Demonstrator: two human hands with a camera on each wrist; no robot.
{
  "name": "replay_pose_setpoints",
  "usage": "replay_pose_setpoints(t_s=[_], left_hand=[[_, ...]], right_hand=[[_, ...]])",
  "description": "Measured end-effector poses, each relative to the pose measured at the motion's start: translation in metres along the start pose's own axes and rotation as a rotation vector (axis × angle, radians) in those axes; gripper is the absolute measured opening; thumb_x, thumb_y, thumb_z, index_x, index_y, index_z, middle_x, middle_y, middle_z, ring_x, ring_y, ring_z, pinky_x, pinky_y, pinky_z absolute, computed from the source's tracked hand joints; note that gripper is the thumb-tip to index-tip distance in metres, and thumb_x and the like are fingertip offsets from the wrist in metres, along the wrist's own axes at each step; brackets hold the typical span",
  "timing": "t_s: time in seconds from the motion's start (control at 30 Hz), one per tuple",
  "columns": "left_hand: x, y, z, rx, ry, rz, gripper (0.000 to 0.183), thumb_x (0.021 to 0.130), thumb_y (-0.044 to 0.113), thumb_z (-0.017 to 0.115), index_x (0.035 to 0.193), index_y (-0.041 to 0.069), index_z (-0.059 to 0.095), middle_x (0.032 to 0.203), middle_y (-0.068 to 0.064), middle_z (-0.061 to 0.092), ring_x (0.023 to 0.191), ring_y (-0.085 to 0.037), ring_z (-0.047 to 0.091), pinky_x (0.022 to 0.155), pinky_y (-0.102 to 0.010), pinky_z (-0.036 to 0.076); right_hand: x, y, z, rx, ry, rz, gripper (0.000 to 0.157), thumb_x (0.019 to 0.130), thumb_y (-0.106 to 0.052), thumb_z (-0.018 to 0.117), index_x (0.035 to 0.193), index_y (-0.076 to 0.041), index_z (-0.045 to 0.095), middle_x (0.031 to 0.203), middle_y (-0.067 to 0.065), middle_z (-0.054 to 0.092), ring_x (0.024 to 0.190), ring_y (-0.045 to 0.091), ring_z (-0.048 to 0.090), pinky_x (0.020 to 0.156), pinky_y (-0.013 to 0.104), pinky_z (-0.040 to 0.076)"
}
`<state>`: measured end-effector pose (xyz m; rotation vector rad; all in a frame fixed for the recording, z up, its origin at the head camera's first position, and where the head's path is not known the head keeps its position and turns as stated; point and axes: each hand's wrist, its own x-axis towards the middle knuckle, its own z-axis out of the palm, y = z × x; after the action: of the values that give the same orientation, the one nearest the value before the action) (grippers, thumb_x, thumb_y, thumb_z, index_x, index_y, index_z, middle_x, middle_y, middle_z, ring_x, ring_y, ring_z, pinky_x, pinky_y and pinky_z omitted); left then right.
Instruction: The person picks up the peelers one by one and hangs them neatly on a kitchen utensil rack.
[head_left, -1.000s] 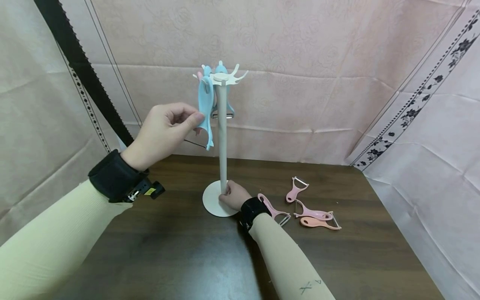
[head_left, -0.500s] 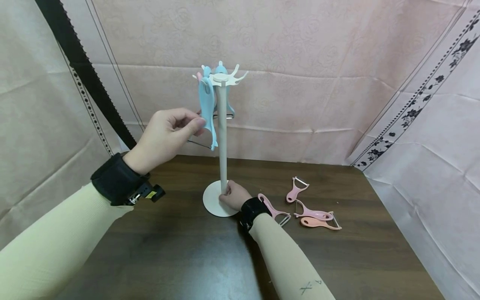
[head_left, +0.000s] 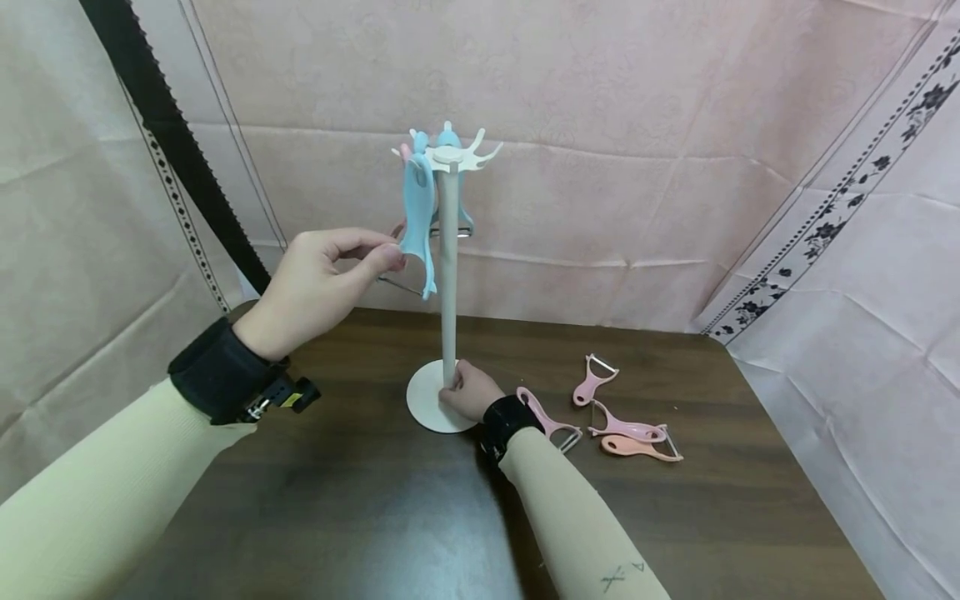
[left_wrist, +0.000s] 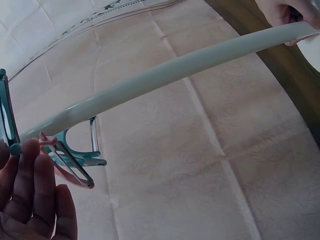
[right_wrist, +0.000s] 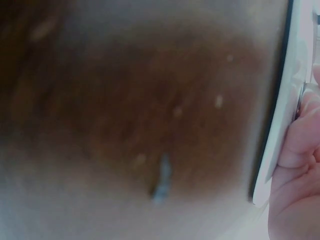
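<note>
Centrally: one white stand (head_left: 448, 292), upright on a dark wood-grain worktop (head_left: 322, 500). Left hand (head_left: 311, 279): fingers pinching the lower part of a blue peeler (head_left: 418, 200), its top at the stand's hooks, upper centre. Right hand (head_left: 471, 392): fingers gripping the stand's foot. Right of centre, lying loose: three pink peelers (head_left: 637, 430), one orange peeler (head_left: 626, 446). Behind: creased pale-pink cloth (head_left: 600, 100); floral border (head_left: 832, 218), upper right; black band (head_left: 176, 146), upper left.

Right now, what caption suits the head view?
Left fingers pinch a hanging blue peeler; right fingers grip the stand's pole low.
</note>
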<state>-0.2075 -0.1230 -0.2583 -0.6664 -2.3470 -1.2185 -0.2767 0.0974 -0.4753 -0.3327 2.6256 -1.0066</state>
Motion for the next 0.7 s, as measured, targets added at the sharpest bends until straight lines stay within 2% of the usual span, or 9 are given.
replay_pose_setpoints(t_s=[0.17, 0.37, 0.57, 0.7], left_hand=[[-0.008, -0.004, -0.005, 0.024, 0.008, -0.010, 0.032, 0.095, 0.041, 0.058, 0.109, 0.016, 0.073, 0.099, 0.008, 0.071, 0.093, -0.006, 0.064, 0.084, -0.032, 0.051], [-0.023, -0.017, -0.007, 0.033, -0.007, -0.066, 0.034, 0.095, 0.045, 0.057, 0.111, 0.019, 0.071, 0.101, 0.007, 0.069, 0.093, -0.007, 0.063, 0.082, -0.029, 0.051], [-0.047, -0.047, 0.007, 0.036, -0.050, -0.121, 0.031, 0.095, 0.043, 0.058, 0.109, 0.018, 0.070, 0.098, 0.006, 0.068, 0.084, -0.012, 0.059, 0.070, -0.029, 0.048], [-0.061, -0.066, 0.021, 0.001, -0.092, -0.186, 0.033, 0.095, 0.044, 0.058, 0.109, 0.017, 0.069, 0.098, 0.004, 0.067, 0.084, -0.015, 0.057, 0.070, -0.032, 0.047]], right_hand=[[-0.002, -0.001, 0.002, 0.003, 0.032, -0.032, 0.024, 0.090, -0.026, 0.067, 0.092, -0.009, 0.050, 0.083, 0.003, 0.057, 0.078, 0.017, 0.055, 0.068, 0.031, 0.046], [-0.010, 0.002, 0.004, 0.013, 0.050, -0.060, 0.022, 0.090, -0.021, 0.067, 0.095, -0.008, 0.050, 0.078, 0.001, 0.053, 0.069, 0.015, 0.051, 0.061, 0.027, 0.043], [-0.023, -0.001, -0.002, 0.045, 0.025, -0.093, 0.024, 0.090, -0.017, 0.065, 0.105, -0.003, 0.054, 0.082, 0.002, 0.056, 0.074, 0.014, 0.052, 0.064, 0.027, 0.044], [-0.029, -0.002, -0.010, 0.048, 0.027, -0.082, 0.029, 0.092, -0.018, 0.063, 0.114, -0.002, 0.054, 0.086, 0.004, 0.059, 0.076, 0.015, 0.055, 0.066, 0.028, 0.046]])
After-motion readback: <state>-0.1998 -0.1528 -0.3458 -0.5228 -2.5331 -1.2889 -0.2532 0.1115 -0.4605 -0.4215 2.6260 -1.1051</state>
